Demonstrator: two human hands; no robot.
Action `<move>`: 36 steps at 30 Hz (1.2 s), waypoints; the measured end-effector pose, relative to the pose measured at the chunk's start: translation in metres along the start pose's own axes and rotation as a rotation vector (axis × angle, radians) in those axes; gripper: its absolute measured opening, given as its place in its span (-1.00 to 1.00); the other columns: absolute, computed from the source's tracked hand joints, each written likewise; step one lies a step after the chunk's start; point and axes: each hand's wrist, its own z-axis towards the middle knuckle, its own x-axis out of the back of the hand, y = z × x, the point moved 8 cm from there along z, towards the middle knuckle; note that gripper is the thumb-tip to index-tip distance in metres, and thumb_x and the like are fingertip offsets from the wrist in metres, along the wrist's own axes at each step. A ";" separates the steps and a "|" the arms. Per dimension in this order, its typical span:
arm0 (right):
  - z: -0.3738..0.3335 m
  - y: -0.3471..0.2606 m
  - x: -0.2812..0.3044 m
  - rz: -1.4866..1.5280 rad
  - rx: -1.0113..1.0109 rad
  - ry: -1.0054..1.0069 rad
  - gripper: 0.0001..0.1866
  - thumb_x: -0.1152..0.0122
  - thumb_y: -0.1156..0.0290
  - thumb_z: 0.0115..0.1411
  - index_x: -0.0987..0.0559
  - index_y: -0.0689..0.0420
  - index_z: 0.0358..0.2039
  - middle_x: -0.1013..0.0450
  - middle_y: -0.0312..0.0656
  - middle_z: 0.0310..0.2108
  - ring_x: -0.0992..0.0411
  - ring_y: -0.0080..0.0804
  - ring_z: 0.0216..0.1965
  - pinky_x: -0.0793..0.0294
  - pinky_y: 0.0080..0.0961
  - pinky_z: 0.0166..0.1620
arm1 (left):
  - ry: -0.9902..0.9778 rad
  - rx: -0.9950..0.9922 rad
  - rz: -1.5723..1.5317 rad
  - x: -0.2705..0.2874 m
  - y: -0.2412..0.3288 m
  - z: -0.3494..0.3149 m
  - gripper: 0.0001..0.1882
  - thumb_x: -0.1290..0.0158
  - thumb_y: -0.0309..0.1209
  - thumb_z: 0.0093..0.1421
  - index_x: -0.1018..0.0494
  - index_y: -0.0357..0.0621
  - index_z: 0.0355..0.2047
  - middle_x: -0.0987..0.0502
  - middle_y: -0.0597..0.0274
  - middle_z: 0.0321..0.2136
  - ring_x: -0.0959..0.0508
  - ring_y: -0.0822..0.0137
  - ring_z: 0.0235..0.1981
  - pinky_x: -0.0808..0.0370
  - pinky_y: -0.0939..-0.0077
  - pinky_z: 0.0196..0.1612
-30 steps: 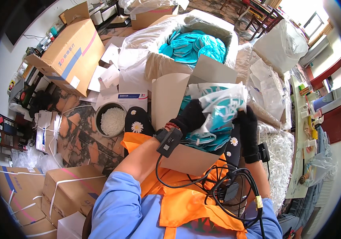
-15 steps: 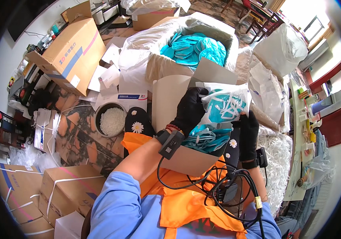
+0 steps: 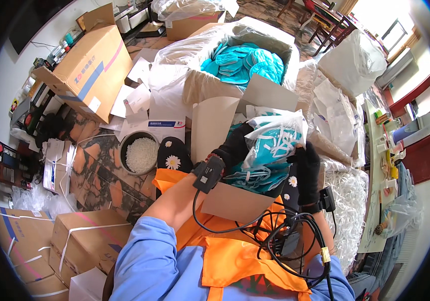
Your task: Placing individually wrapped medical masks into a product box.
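A clear plastic bag (image 3: 275, 140) with teal face masks and white straps inside is held between my two black-gloved hands. My left hand (image 3: 235, 146) is closed at the bag's left side, its fingertips partly hidden behind the plastic. At the lower right edge, my right hand (image 3: 306, 165) pinches the bag between thumb and fingers. Beneath it, an open cardboard box (image 3: 237, 201) rests on my lap with its pale flaps spread. More teal masks (image 3: 257, 179) lie in that box, partly covered by the bag and my left hand.
Ahead stands a plastic-lined carton (image 3: 200, 83) heaped with loose teal masks (image 3: 245, 62). A round bowl (image 3: 141, 152) of small white pieces sits left of my knee. White straps (image 3: 345, 210) fill a bag at right. Brown cartons (image 3: 89, 241) stand at lower left; black cables (image 3: 295, 241) hang across my lap.
The bag has tilted and shifted slightly left and down. Both hands have moved with it, my left hand dropping lower and turning, my right hand shifting left.
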 end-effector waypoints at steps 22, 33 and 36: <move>0.017 -0.007 0.087 0.016 -0.026 0.224 -0.72 -0.22 0.33 0.28 -0.53 0.20 -0.07 -0.51 -0.32 -0.42 -0.45 -0.59 -0.48 -0.41 -0.64 -0.38 | 0.201 -1.146 1.490 -0.075 0.064 -0.061 -0.66 -0.28 -0.43 0.02 -0.50 -0.12 -0.17 -0.53 0.08 -0.24 -0.56 0.09 -0.16 -0.49 0.28 -0.07; 0.010 -0.010 0.052 0.099 0.006 0.177 -0.71 -0.20 0.34 0.29 -0.52 0.21 -0.03 -0.53 -0.29 -0.31 -0.48 -0.57 -0.43 -0.44 -0.63 -0.37 | 0.096 -0.527 1.191 -0.026 0.010 -0.009 -0.69 -0.23 -0.43 0.09 -0.53 -0.17 -0.13 -0.59 0.12 -0.23 -0.59 0.23 -0.20 -0.50 0.41 -0.07; 0.009 -0.006 0.047 0.063 -0.020 0.145 -0.71 -0.18 0.34 0.30 -0.53 0.20 -0.02 -0.53 -0.30 -0.27 -0.48 -0.59 -0.40 -0.45 -0.64 -0.35 | 0.121 -0.533 1.177 -0.025 0.014 -0.007 -0.68 -0.23 -0.45 0.10 -0.52 -0.17 -0.11 -0.60 0.15 -0.21 -0.59 0.29 -0.20 -0.49 0.45 -0.06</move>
